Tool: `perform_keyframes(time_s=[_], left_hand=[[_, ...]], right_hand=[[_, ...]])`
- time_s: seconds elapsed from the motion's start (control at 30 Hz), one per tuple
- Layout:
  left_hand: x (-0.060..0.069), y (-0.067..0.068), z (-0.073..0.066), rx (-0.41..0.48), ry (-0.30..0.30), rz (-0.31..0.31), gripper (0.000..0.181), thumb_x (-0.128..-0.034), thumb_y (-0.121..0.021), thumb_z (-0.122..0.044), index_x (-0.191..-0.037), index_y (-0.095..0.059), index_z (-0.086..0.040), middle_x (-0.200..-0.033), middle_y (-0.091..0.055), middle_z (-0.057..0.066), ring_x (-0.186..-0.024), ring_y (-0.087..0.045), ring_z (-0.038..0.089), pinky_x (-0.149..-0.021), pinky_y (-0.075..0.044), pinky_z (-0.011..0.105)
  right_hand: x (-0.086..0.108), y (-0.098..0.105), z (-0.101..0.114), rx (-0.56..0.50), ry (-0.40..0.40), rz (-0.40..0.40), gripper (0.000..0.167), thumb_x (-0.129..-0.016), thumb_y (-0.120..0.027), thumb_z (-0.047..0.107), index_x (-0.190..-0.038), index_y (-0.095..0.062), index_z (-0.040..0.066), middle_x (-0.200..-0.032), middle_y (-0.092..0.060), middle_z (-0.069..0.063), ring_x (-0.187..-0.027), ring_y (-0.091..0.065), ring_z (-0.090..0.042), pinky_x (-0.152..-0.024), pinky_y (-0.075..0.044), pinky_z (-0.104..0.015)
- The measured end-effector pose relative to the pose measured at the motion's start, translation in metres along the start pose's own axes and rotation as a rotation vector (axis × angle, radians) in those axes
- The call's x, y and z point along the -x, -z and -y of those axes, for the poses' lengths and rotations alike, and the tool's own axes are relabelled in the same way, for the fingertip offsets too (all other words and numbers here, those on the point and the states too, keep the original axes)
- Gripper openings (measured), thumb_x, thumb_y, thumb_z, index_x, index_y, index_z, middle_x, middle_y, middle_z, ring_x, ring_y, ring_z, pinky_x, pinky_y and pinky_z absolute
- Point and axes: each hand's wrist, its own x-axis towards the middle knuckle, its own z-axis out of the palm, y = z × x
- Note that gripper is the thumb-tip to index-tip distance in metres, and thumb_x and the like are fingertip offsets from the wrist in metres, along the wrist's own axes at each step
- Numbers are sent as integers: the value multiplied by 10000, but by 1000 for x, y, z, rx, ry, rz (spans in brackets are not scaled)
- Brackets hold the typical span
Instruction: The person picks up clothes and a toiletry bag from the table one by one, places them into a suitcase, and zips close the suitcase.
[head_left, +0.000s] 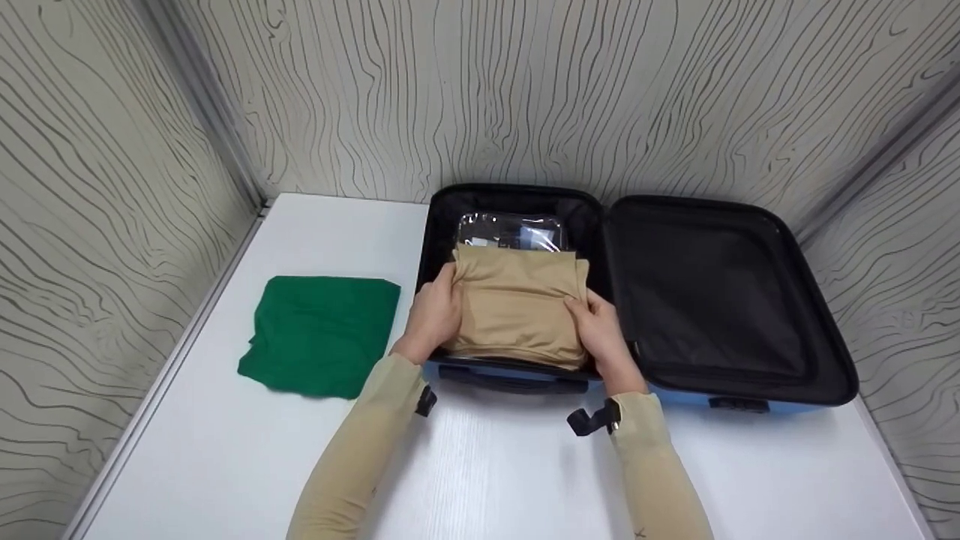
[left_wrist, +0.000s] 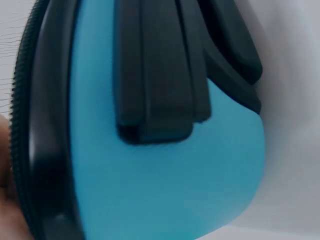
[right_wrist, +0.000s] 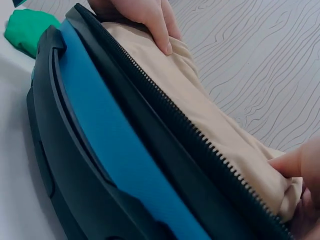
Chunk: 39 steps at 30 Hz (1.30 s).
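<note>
A folded beige cloth [head_left: 517,307] lies over the near part of the blue suitcase's [head_left: 431,300] left half, inside its rim. My left hand [head_left: 436,311] holds the cloth by its left edge. At the opposite edge my right hand [head_left: 600,330] pinches the fabric between thumb and fingers. In the right wrist view both hands grip the cloth [right_wrist: 200,110] just behind the zipper edge. Only a sliver of the left hand [left_wrist: 9,200] shows in the left wrist view, beside the suitcase side [left_wrist: 165,185]. Behind the cloth sits a clear plastic case [head_left: 510,229], partly covered.
A folded green cloth [head_left: 322,334] lies on the white table [head_left: 217,465] left of the suitcase. The suitcase's black-lined lid [head_left: 712,292] lies opened out to the right. Patterned walls [head_left: 480,90] enclose the table at the back and sides.
</note>
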Motion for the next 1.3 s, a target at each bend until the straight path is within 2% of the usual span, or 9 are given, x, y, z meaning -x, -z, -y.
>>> perform_keyframes(time_s=[0.2,0.3,0.43,0.6,0.77,0.9,1.03,1.23,1.3], left_hand=[[1,-2,1,-33,4,10,358,-1072,-457,-96,-1415,-498,-4,-1023,-694,281,-845,-706,374,-727,-561,510],[1,-2,2,-44,11,24,354,-1076,-456,-101,-1411,-487,8,-1035,-689,287,-866,-706,378,-735,-563,511],[1,0,1,-50,39,55,339,-1072,-463,-90,-1382,-459,48,-959,-682,287,-823,-705,373,-697,-567,492],[0,3,-1,-20,86,70,331,-1065,-466,-89,-1358,-390,48,-796,-655,211,-695,-681,323,-618,-544,445],[1,3,1,0,91,65,233,-1059,-442,-53,-1273,-359,-18,-702,-608,139,-611,-631,270,-573,-505,411],[2,2,0,-60,75,92,159,-1056,-433,-32,-1211,-402,-25,-817,-642,183,-740,-675,298,-659,-541,427],[3,0,0,-129,87,136,262,-1052,-444,-36,-1305,-410,20,-981,-656,240,-895,-690,353,-761,-559,458],[4,-4,1,-228,59,173,453,-982,-504,42,-1410,-362,84,-1066,-650,267,-927,-682,399,-798,-559,481],[5,-5,1,-259,45,180,480,-960,-524,63,-1413,-368,89,-1070,-652,264,-921,-683,405,-795,-561,490]], right_hand=[[0,-1,-1,41,-16,-4,414,-1080,-518,217,-1451,-540,33,-1220,-624,-177,-1023,-593,-253,-884,-462,-333],[1,-1,-1,46,-6,-21,405,-1067,-540,210,-1420,-560,11,-1160,-653,-164,-950,-610,-219,-829,-480,-306],[0,-1,-2,34,11,-33,425,-1041,-588,202,-1403,-557,-20,-1121,-692,-172,-864,-643,-176,-744,-511,-266],[0,-2,-3,33,27,-40,550,-1007,-646,161,-1477,-448,-45,-1193,-671,-218,-900,-641,-190,-753,-504,-247],[1,-1,-3,125,22,-49,624,-1008,-642,145,-1526,-353,-49,-1211,-639,-250,-945,-623,-263,-784,-488,-286],[2,-1,-4,234,17,-25,487,-1028,-607,159,-1432,-452,-65,-1261,-618,-256,-1047,-604,-322,-883,-478,-387],[3,-2,-4,344,24,-30,409,-1016,-589,139,-1362,-509,-63,-1255,-609,-260,-1089,-580,-358,-939,-451,-456],[4,-3,-4,440,1,-28,425,-1001,-595,154,-1355,-501,-62,-1198,-610,-248,-1034,-592,-369,-907,-471,-468],[3,-3,-4,460,7,-29,442,-996,-606,158,-1355,-493,-74,-1206,-603,-260,-1064,-581,-376,-937,-455,-474]])
